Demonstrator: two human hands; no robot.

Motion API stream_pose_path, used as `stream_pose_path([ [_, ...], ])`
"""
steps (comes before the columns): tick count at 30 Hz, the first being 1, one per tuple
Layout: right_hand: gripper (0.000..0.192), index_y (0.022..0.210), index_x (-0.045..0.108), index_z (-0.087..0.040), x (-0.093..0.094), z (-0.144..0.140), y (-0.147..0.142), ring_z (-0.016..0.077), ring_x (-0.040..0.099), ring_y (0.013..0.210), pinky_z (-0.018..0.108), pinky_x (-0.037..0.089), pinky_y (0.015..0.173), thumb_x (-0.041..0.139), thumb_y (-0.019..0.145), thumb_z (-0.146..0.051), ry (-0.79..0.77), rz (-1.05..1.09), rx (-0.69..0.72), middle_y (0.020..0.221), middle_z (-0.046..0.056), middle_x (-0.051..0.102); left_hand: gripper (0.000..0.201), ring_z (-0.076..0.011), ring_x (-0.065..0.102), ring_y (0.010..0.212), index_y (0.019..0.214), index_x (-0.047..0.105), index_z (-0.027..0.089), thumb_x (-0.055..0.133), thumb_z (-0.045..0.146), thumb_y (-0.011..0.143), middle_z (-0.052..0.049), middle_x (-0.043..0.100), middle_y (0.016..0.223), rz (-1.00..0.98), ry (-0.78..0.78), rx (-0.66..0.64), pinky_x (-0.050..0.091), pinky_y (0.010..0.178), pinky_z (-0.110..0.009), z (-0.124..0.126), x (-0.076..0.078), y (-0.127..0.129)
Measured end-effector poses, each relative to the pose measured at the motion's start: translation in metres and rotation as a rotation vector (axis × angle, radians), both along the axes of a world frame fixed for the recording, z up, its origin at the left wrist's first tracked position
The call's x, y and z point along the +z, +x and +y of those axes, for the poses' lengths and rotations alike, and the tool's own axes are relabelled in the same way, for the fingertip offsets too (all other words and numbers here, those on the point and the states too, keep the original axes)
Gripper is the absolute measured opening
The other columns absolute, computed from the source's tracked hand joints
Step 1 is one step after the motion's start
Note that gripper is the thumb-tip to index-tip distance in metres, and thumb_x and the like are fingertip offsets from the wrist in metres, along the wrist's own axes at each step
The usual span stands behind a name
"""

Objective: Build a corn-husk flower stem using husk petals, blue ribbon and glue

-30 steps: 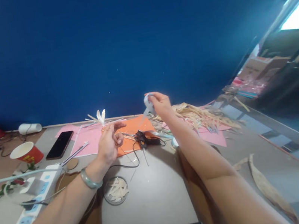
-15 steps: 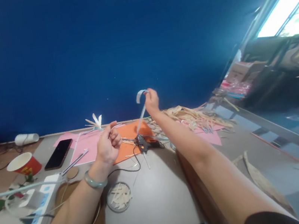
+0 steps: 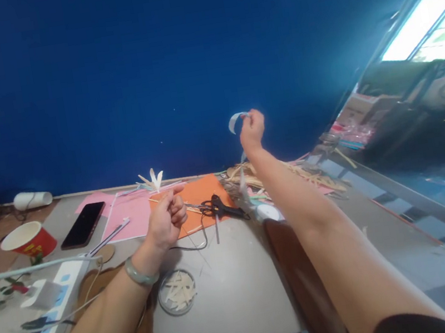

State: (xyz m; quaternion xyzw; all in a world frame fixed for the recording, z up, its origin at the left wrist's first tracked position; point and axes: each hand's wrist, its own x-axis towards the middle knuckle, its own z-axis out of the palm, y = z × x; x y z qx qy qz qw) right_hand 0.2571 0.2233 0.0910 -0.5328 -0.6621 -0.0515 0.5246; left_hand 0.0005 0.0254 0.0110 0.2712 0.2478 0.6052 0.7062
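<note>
Pale blue ribbon curls out of my right hand, which is raised in front of the blue wall; the fingers are pinched shut on the strip's upper end, and the strip drops behind the wrist toward the table, where I lose it in blur. My left hand is lower, above the table, closed narrowly with thumb and forefinger pressed together; something thin may sit between them, but I cannot tell what.

From the head camera I count one red paper cup, one dark phone, one white roll by the wall, one round clear dish of pale slivers near my left wrist, one black glue gun with its cord, one white power strip, one orange sheet, and at least two pink sheets. One small white petal cluster stands at the pink sheet's far edge.

The heap of dried husks is partly hidden by my right forearm. The power strip is cut off at the bottom left. The right side is smeared by reflections.
</note>
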Motion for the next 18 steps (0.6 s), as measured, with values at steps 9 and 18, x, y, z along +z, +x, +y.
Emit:
stream_pose_path([
  [9,0.019,0.085,0.068,-0.015,-0.01,-0.129,-0.053,0.0077,0.047,0.042,0.022,0.038,0.046,0.052,0.091,-0.022,-0.308,0.032,0.421,0.069,0.002,0.071,0.033,-0.0018,0.02,0.037,0.102,0.064,0.013,0.076,0.032,0.077,0.013,0.028,0.051,0.098,0.012,0.015,0.014,0.037,-0.014,-0.012,0.01,0.002],
  [18,0.02,0.091,0.066,-0.02,-0.047,-0.188,-0.063,0.0131,0.064,0.058,0.026,0.05,0.06,0.048,0.096,-0.024,-0.126,-0.021,0.532,0.073,0.002,0.071,0.033,-0.0054,0.04,0.041,0.091,0.07,0.016,0.083,0.036,0.068,0.005,0.05,0.052,0.244,0.068,-0.127,0.021,0.039,-0.019,-0.016,0.003,0.008],
])
